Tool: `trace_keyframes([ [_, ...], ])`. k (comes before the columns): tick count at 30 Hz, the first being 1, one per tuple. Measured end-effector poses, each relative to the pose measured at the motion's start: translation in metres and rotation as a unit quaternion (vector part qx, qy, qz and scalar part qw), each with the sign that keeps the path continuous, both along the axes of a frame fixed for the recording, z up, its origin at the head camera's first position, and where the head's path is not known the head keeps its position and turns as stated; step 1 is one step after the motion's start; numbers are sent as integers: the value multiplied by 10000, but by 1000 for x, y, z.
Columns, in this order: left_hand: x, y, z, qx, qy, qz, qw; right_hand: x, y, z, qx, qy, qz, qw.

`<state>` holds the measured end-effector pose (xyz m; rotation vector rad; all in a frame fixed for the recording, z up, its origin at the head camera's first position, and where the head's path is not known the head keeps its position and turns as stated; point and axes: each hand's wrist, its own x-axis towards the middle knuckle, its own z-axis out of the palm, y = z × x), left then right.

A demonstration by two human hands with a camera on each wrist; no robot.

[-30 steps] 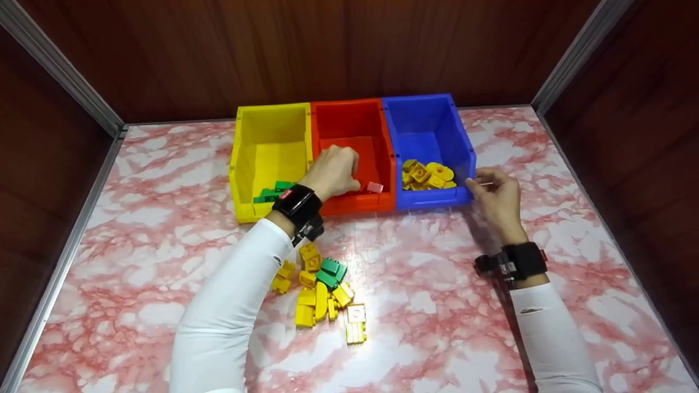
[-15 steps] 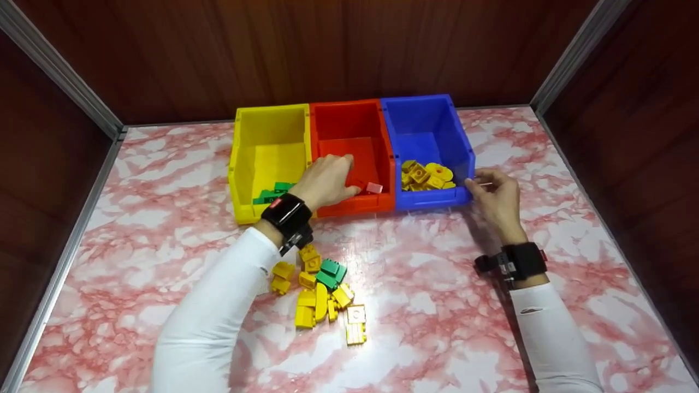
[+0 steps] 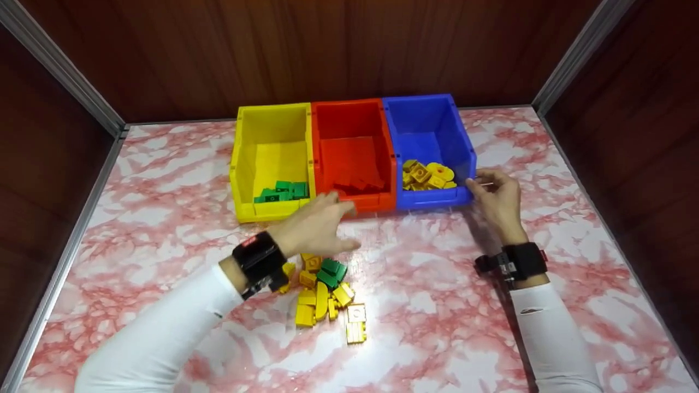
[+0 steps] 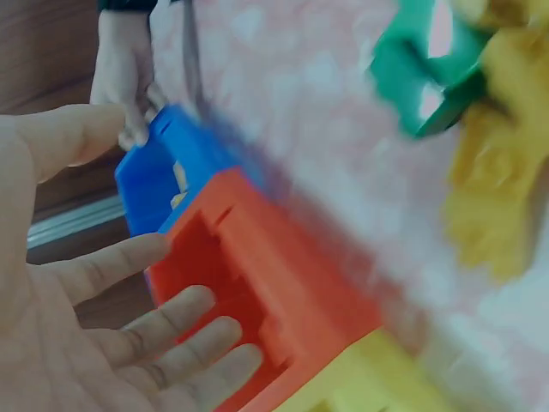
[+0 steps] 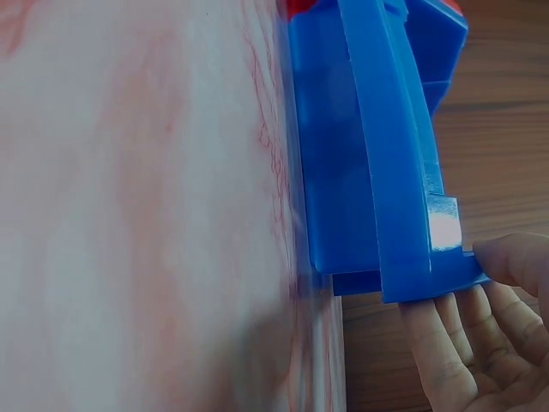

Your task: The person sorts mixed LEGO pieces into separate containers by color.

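My left hand [image 3: 317,226], fingers spread and holding nothing, hovers just in front of the yellow and red bins. In the left wrist view its open palm [image 4: 94,309] overlaps the red bin [image 4: 266,283]. Below that hand lies a loose heap of yellow bricks [image 3: 307,297] with green bricks [image 3: 332,272] among them. My right hand [image 3: 497,202] grips the front right corner of the blue bin [image 3: 464,194]. The right wrist view has its thumb on the blue rim [image 5: 407,215] and the fingers [image 5: 437,352] against the outer side.
Three bins stand side by side at the back. Green bricks [image 3: 281,191] lie in the yellow bin [image 3: 273,212], red bricks [image 3: 357,184] in the red bin [image 3: 355,204], yellow bricks [image 3: 428,174] in the blue one. Dark wooden panels [image 3: 327,54] enclose the marbled table [image 3: 437,338].
My left hand has come out of the red bin toward the front left, and its fingers have spread. A pinkish brick in the red bin now looks red. The right hand stays put.
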<state>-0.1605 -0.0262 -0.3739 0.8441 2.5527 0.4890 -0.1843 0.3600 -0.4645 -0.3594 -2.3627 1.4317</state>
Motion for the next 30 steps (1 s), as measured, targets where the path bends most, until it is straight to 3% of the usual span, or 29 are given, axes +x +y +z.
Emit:
trace_keyframes([
  [4,11,-5,-18,-25,-256,46,9997,0,0,0,56,40,-5,10000],
  [10,15,-10,-41,83,39,-104,9999,0,1,0,-15,-37,18,10000],
  [17,15,-9,-57,404,276,-339,9982,-1,1,1,-216,-261,6,9994],
  [23,11,-9,-55,478,281,-291,9980,-2,1,-1,-195,-203,-19,9996],
  [30,1,-17,-35,546,-120,137,9983,-1,1,-1,-137,-78,7,9999],
])
